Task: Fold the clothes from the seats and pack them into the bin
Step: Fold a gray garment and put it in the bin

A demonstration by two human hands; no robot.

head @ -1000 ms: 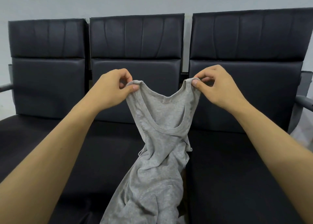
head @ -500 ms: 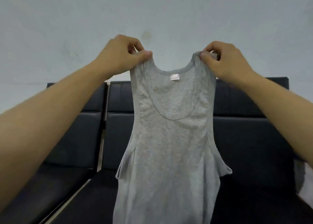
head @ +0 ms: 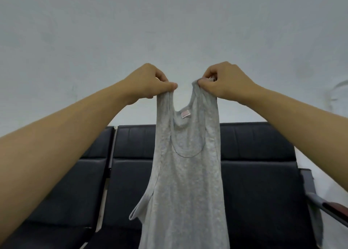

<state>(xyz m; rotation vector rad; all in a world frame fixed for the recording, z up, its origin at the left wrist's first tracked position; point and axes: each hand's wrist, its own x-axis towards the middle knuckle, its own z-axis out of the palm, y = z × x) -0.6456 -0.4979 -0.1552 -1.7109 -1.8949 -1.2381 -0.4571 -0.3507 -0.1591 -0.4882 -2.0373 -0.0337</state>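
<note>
Vest [head: 185, 177], grey and sleeveless, hangs full length in the air in front of the seats [head: 259, 173], held up by its two shoulder straps. The left hand [head: 148, 83] pinches the left strap at its very top: the thumb lies flat along the front of the cloth, the curled fingers [head: 162, 77] sit behind it, clamped on the strap. The right hand [head: 226, 79] grips the right strap the same way, the thumb pressed on the front, the fingers folded over the bunched top edge. The two hands are level and near each other, so the neckline sags in a deep narrow U between them. A small label [head: 185, 114] shows inside the back of the neck, just below the hands. The body of the vest falls straight down from the fingers, past the seat backs and out of the bottom of the view; its hem cannot be seen. The left armhole [head: 140, 209] loops outward low on the left side. The seats are black and padded, in a row against a pale wall [head: 169, 22]. An armrest [head: 327, 209] juts out at the right edge
</note>
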